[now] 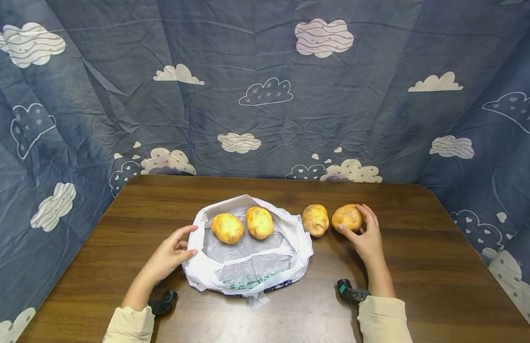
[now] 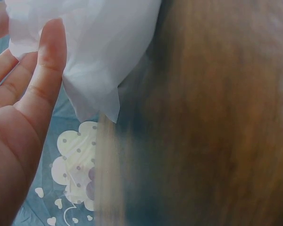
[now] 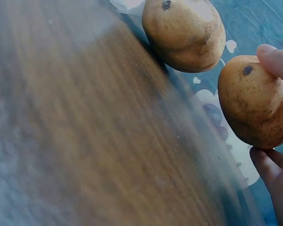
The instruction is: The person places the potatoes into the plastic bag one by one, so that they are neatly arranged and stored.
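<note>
Tho w/ potatoes (image 1: 227,228), bag rim (image 1: 295,232) wide

Head view looks forward-down over the bag (image 1: 197,274); close up, left wrist shares its left side, right wrist potatoes (image 3: 185,37) at its right.

1. Near edge of the surface (image 1: 440,286)? Cut off by the bottom of the head view, cream sleeves (image 1: 134,324) too.
2. Green print (image 1: 256,281) on the white bag (image 1: 200,271), the side facing that near edge: too crumpled to read.
3. Left wrist cam: surface is mostly brown blur, bag runs out the top, some left hand (image 1: 167,257) fingertips vanish behind it.
4. Right wrist cam: blurry surface again, top edge chops the loose potato (image 1: 315,220), right edge crops the right hand (image 1: 367,238).
</note>
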{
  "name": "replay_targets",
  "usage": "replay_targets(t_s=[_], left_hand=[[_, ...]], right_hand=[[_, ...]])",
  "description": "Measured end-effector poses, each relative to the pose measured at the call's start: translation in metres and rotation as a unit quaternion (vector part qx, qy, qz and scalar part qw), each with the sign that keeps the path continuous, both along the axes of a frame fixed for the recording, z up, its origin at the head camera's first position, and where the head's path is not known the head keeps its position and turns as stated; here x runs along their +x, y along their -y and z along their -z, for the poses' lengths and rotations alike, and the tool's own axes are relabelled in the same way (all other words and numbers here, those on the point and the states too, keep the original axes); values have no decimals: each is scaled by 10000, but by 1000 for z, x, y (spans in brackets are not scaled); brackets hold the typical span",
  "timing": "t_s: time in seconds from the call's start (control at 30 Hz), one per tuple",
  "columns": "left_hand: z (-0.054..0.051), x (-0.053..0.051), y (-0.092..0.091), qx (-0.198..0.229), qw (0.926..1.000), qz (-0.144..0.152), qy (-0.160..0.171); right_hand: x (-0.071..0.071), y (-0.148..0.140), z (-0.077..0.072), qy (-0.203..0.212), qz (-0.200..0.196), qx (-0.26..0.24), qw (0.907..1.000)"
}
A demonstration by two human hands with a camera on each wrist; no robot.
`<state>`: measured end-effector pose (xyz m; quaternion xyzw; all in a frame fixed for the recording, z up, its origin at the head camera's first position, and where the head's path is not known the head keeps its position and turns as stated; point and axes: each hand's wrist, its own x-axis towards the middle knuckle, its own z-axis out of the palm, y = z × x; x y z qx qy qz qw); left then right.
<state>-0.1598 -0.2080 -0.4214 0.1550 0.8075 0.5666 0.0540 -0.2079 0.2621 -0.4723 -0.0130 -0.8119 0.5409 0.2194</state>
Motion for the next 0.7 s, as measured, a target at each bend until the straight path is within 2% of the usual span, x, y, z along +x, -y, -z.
replay_targets(t_s=[0.33,0.43,0.7], left_hand=[[-1,0,0,15,10000,33,-47],[2,-1,1,67,9999,65,-69],[25,-11,9,134,9999,32,-3]], right_hand=[[0,5,-4,-133,-99,-21,9999],[0,6,-7,-133,-148,-14,9998],[2,12,-16,-215,-248,-11,9995]])
